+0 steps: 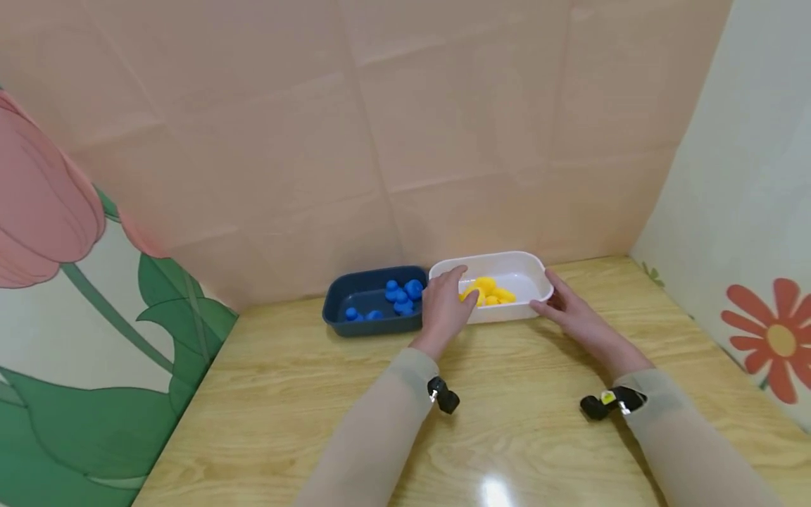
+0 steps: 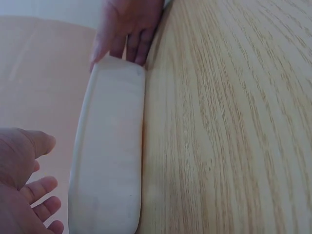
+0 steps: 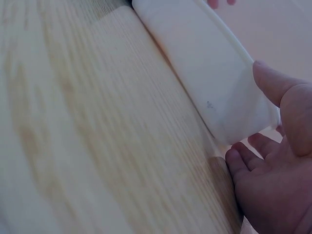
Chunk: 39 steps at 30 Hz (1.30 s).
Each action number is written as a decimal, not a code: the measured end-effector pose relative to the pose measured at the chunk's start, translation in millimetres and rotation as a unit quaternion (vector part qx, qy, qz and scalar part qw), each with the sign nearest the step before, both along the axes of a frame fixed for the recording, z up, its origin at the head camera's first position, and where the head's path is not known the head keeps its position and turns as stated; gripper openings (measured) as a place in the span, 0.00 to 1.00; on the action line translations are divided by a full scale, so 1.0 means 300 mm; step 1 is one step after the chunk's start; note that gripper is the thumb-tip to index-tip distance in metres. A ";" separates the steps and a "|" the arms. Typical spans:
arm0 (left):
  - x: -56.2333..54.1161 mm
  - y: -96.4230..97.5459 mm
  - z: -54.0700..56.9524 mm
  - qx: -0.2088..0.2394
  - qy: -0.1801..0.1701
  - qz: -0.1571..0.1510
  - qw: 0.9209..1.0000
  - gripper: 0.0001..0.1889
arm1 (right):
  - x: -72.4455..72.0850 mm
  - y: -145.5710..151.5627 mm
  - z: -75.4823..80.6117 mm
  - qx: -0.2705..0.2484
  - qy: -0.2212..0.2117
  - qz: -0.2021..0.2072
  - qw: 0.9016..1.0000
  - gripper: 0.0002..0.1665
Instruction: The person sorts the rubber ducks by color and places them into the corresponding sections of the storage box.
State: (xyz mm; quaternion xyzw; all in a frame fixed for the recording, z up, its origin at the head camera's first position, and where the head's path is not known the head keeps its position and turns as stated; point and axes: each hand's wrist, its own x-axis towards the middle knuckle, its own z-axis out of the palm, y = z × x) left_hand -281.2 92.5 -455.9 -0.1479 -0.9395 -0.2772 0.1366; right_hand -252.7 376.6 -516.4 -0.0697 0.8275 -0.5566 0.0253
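A white rectangular tub (image 1: 507, 315) with several yellow pieces (image 1: 486, 287) inside stands against the back wall. My right hand (image 1: 573, 310) holds its right end, the thumb at the near corner and the fingers along the end wall. In the right wrist view the right thumb (image 3: 273, 83) lies at the rim and the fingertips reach low beside the end. My left hand (image 1: 443, 306) hovers by the tub's left end, thumb and fingers spread. In the left wrist view the left fingers (image 2: 41, 187) are apart from the tub's wall.
A dark blue tub (image 1: 374, 327) with several blue pieces (image 1: 403, 296) stands right beside the white tub, on the left, partly behind my left hand. Both are on a wooden table (image 1: 507, 436). A pink-beige covering (image 1: 380, 141) hangs behind; flower-patterned walls (image 1: 767, 211) flank the table.
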 end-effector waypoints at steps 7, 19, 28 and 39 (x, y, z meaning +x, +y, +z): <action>0.039 -0.032 0.012 0.005 0.008 -0.001 1.000 0.28 | 0.012 -0.009 0.004 0.002 -0.005 -0.001 1.000 0.62; 0.108 -0.119 0.001 0.002 0.028 -0.016 0.999 0.27 | 0.017 0.007 -0.006 0.013 -0.014 0.002 1.000 0.61; 0.148 -0.164 -0.002 -0.005 0.035 -0.045 0.998 0.28 | 0.018 0.021 -0.007 0.019 -0.015 -0.002 1.000 0.61; 0.199 -0.212 -0.002 -0.073 0.010 -0.059 0.996 0.31 | 0.019 0.021 -0.002 0.036 -0.008 -0.002 0.999 0.63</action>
